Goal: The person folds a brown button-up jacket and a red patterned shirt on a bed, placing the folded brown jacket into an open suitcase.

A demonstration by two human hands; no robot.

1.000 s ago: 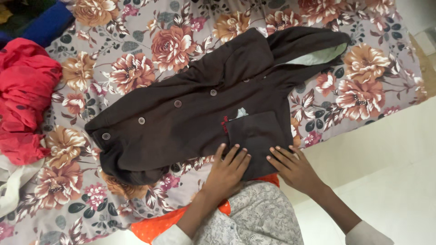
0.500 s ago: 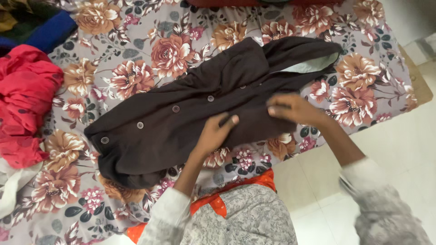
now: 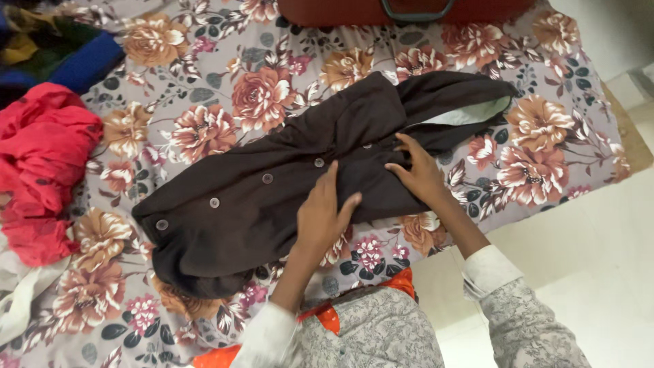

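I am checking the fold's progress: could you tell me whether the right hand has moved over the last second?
Yes. The right hand has moved up the dark brown hooded jacket, from its near edge towards the hood.

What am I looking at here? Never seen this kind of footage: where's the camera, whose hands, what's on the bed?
There is no machine here. A person wears a camera on the head, so the single view looks down at their own two bare hands. In front of them is a bed covered with a floral bedsheet. A dark brown hooded jacket with a row of buttons lies spread across it. The left hand and the right hand both press flat on the jacket's near edge; neither grips anything. At the left sits a pile of red cloth, with blue fabric behind it. A dark red case with a handle lies at the top edge.
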